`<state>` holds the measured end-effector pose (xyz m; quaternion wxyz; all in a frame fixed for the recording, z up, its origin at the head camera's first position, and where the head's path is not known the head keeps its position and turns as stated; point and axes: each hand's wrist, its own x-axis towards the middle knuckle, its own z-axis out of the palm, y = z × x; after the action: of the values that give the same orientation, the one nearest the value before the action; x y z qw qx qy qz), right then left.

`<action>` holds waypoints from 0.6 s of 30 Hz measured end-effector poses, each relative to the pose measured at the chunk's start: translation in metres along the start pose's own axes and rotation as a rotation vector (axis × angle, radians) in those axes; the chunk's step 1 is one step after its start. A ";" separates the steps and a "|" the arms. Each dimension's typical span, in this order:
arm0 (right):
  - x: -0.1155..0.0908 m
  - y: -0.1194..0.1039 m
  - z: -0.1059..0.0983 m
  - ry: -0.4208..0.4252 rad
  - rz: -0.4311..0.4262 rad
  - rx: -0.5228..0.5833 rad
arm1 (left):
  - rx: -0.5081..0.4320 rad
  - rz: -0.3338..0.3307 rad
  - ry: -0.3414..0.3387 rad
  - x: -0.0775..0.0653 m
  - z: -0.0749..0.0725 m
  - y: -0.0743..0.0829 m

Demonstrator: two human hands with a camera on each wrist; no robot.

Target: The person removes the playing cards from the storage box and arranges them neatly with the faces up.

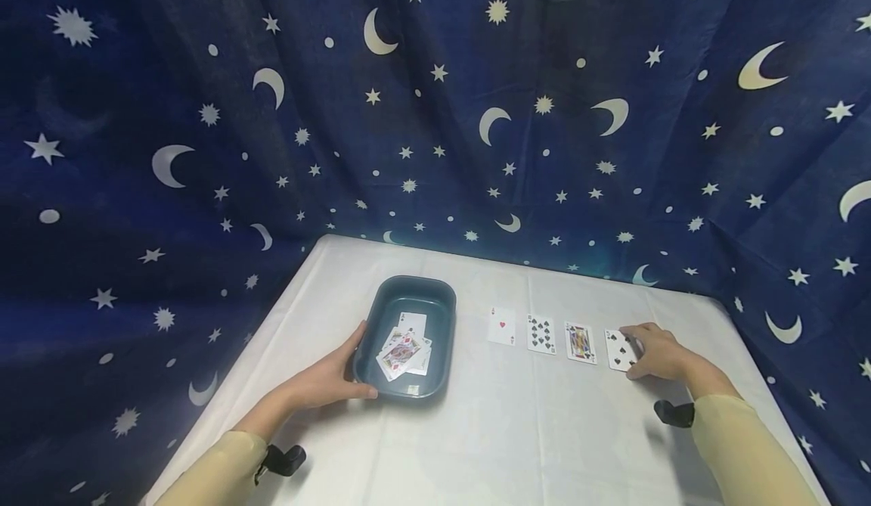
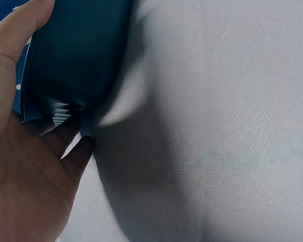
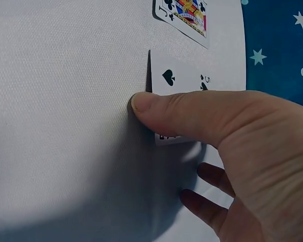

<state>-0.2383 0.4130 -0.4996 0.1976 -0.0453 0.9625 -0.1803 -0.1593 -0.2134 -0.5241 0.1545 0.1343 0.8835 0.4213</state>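
At the near left corner of a blue-grey plastic tub (image 1: 445,355), my left hand (image 1: 320,377) grips the side, thumb and fingers spread around it. Several playing cards lie face up in the tub, a red face card (image 1: 400,355) on top. Over on the right, my right hand (image 1: 660,351) holds the five of spades (image 1: 619,349) by its edges. Its thumb (image 3: 161,108) covers part of that card in the right wrist view, where one edge stands slightly off the cloth.
Left of the five, an ace of hearts (image 1: 502,326), a ten of spades (image 1: 541,335) and a jack of clubs (image 1: 581,343) lie face up in a row. White cloth (image 1: 476,445) covers the table. Behind and beside it hangs a dark blue curtain (image 1: 435,113) with moons and stars.
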 end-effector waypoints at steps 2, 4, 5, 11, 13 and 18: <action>0.000 0.000 -0.001 -0.008 0.006 0.004 | 0.001 0.002 0.000 0.000 0.000 0.001; 0.001 -0.001 -0.001 -0.012 0.005 0.004 | 0.001 0.003 -0.001 -0.001 -0.001 0.001; 0.001 -0.001 -0.002 -0.013 0.007 0.004 | 0.002 0.002 -0.001 -0.001 -0.001 0.002; 0.004 -0.002 -0.002 -0.028 0.028 0.002 | 0.008 -0.008 -0.003 -0.002 -0.001 0.003; 0.004 -0.003 -0.002 -0.034 0.036 0.005 | 0.013 -0.012 -0.004 -0.002 -0.001 0.003; 0.005 -0.005 -0.003 -0.033 0.033 -0.009 | 0.019 -0.011 -0.008 -0.001 -0.002 0.002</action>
<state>-0.2436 0.4088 -0.4973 0.2163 -0.0332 0.9605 -0.1720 -0.1584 -0.2136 -0.5210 0.1589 0.1325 0.8877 0.4113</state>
